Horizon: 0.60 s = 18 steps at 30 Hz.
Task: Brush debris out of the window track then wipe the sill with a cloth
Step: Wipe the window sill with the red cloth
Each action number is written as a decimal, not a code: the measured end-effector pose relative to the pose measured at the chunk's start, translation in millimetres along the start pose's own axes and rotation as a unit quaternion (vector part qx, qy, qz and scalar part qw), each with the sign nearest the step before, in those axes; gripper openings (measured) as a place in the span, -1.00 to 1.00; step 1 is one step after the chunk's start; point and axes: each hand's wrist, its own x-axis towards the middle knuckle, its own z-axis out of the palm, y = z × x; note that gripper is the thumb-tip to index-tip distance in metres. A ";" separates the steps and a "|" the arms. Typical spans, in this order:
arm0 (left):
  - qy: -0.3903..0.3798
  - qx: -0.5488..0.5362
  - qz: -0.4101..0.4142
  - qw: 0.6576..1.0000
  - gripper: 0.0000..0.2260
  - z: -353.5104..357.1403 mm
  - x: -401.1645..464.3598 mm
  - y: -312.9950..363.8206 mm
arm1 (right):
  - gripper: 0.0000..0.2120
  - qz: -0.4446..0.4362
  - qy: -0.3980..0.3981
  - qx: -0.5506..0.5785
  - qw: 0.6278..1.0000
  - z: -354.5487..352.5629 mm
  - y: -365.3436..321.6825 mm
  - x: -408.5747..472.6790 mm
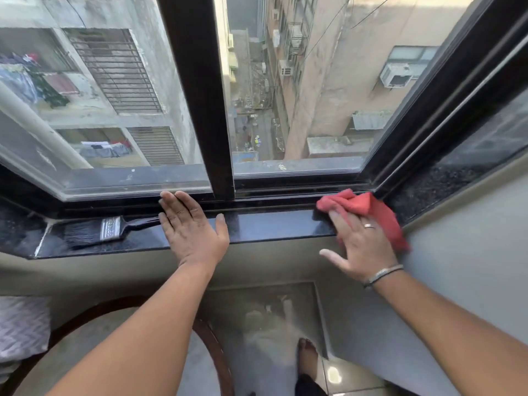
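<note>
A black polished stone sill (268,224) runs below a dark-framed sliding window, with the window track (285,195) just behind it. My right hand (361,244) presses flat on a red cloth (371,212) at the sill's right end, near the corner. My left hand (191,227) lies flat and open on the middle of the sill, fingertips reaching the track. A black paintbrush (100,228) with a metal ferrule lies on the sill to the left; the end of its handle is hidden under my left hand.
A black vertical frame post (197,95) divides the two panes above my left hand. The sill continues along a side window at the right (445,181). Below are a round dark-rimmed table (211,347), a patterned cushion (23,324) and my foot (307,358).
</note>
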 end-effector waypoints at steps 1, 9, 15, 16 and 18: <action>0.001 0.000 0.001 1.000 -0.10 0.0 0.2 0.3 | -0.12 0.023 -0.021 -0.017 0.999 -4.7 18.5 -5.9; -0.002 -0.001 0.009 1.000 -0.10 -2.5 0.4 0.2 | -0.54 0.091 -0.026 -0.144 0.985 -23.3 15.7 -1.6; 0.009 -0.014 0.010 1.000 -0.09 -1.2 0.4 -1.2 | -0.49 0.188 -0.100 -0.109 0.971 -27.2 -20.0 -59.5; 0.014 -0.019 0.011 1.000 -0.09 0.0 0.7 -1.0 | -0.45 0.212 -0.101 -0.083 0.968 -28.1 -23.7 -70.2; 0.023 -0.024 0.015 0.999 -0.09 2.5 1.7 -1.0 | -0.32 0.249 -0.065 -0.034 0.966 -27.3 -25.2 -79.0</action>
